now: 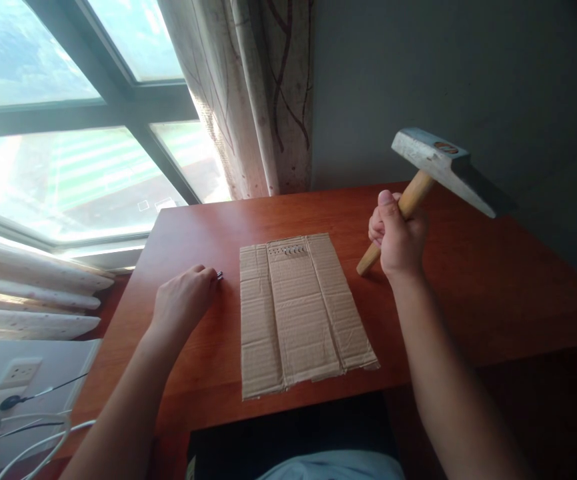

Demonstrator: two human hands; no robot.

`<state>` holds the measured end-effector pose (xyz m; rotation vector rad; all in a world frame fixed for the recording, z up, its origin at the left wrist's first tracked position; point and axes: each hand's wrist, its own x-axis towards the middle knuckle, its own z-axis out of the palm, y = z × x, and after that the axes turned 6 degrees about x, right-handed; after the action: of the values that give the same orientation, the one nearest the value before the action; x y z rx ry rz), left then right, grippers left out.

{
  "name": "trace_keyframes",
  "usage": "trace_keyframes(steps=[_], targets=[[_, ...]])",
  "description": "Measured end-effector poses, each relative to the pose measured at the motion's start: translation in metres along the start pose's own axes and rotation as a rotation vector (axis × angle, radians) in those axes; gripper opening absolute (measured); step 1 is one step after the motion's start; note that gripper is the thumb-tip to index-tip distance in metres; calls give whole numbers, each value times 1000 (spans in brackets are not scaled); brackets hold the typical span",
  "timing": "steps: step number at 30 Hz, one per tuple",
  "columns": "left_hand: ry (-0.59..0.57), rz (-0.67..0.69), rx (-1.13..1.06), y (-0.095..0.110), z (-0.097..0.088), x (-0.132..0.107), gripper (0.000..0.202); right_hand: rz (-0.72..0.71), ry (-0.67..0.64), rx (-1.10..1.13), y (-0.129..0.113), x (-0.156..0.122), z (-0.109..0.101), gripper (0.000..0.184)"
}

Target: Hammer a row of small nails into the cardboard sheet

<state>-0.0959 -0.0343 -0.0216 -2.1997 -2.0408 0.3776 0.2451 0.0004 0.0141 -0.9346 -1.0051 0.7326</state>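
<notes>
The right hand [399, 241] is wrapped in a firm fist around a hammer with a pale, smooth wooden handle and a grey metal head [418, 191], thumb laid along the wood. I see it raised above the table, tilted, its blocky square end toward the window and its other end tapering to a wedge.

The left hand [185, 297] is low over the tabletop, knuckles up and fingers bunched, with small dark, shiny metal pieces [219, 275] at its fingertips. I cannot tell whether it grips them or only touches them.

Between the hands, touching neither, a tan rectangular sheet of corrugated cardboard [301, 317] lies on the table, ribbed, creased lengthwise and ragged along its near edge. Near its far edge runs a band of dark dots and tiny metallic bits [294, 251], perhaps holes and nails; they are too small for me to be sure.

I judge this a pause for picking up a piece, hammer at the ready; the next move calls for a secure fingertip pinch.

Beneath everything is a glossy reddish-brown wooden table [193, 230]. Beyond it hangs a pale fabric curtain with dark branch shapes [258, 100], beside a bright, grey-framed glass window [123, 100].
</notes>
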Motion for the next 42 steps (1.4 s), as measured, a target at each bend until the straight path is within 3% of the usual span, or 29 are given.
trace_keyframes(steps=[5, 12, 15, 21, 29, 42], targets=[[33, 32, -82, -1, -6, 0, 31, -25, 6, 52, 3, 1, -2, 59], [414, 116, -774, 13, -29, 5, 15, -12, 18, 48, 1, 1, -1, 56], [451, 129, -991, 29, -43, 11, 17, -15, 12, 36, 0, -2, 0, 55], [465, 184, -1139, 52, -61, 21, 14, 0, -6, 35, -2, -4, 3, 55], [452, 286, -1121, 78, -55, 32, 11, -3, 3, 38, -2, -4, 2, 55], [482, 283, -1021, 78, -48, 29, 8, -46, -4, 7, 0, -3, 1, 53]])
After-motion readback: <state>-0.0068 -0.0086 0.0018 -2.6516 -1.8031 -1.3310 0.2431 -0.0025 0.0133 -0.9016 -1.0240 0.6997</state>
